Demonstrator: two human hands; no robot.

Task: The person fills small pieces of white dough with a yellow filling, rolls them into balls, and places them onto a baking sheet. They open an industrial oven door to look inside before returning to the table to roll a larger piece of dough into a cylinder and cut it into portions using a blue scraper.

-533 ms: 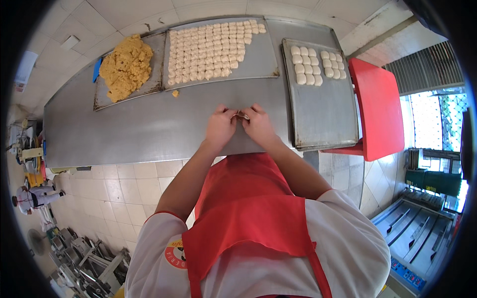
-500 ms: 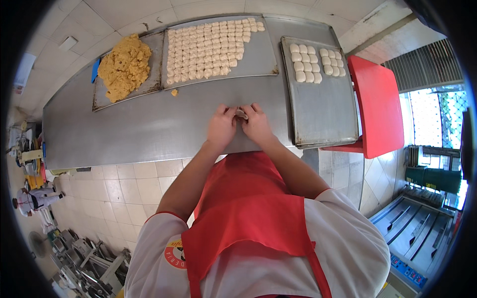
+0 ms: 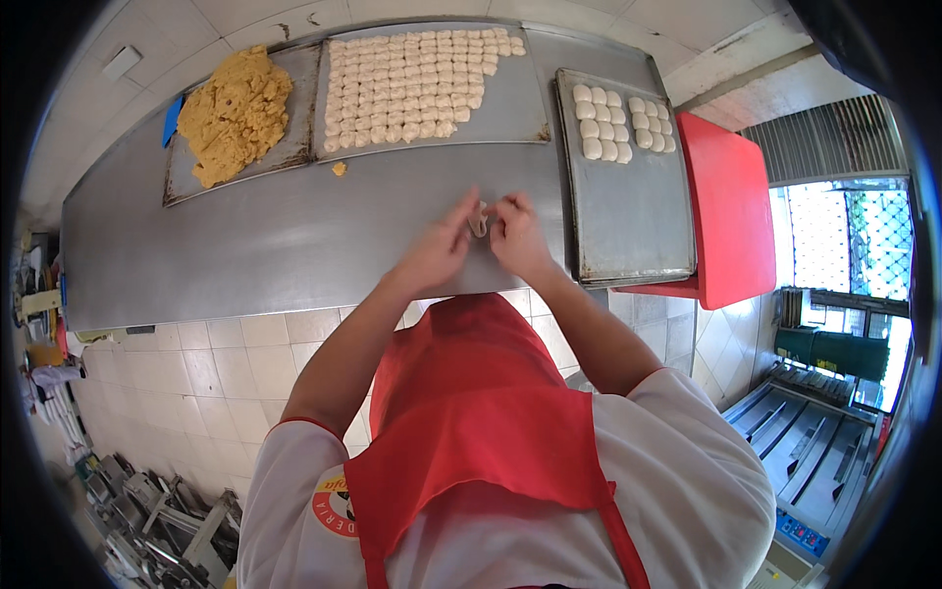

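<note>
Your left hand [image 3: 440,252] and right hand [image 3: 520,239] flank one dough piece [image 3: 478,222] over one table [image 3: 285,250].
Blur hides whether either grips it; one tray [image 3: 633,224] bears two clusters of balls [image 3: 605,132].

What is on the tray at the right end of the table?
On the tray, toward its far end, sit a larger group of pale dough balls and, to its right, a smaller group. The surface beneath them is hidden.
</note>
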